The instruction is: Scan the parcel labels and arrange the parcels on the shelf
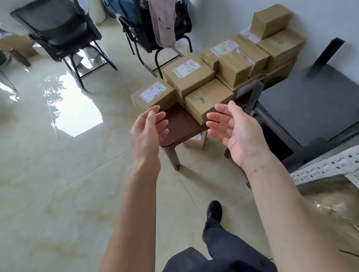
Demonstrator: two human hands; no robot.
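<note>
Several brown cardboard parcels are piled on a dark brown low table [180, 125] against the white wall. The nearest parcel [209, 101] has no label showing on top. To its left lies a parcel with a white label [153, 94], and behind it another labelled parcel [188, 73]. My left hand [148, 129] and my right hand [235, 128] are both held out in front of the nearest parcel, palms facing each other, fingers apart, holding nothing. Neither hand touches a parcel. The corner of a perforated white metal shelf [333, 164] shows at the right.
A black platform [315, 102] stands right of the table. Two black chairs [63, 33] stand behind, one draped with clothing [163, 17]. A small box [195, 140] sits under the table. The floor is glossy beige tile. My dark-trousered leg and shoe [214, 211] are below.
</note>
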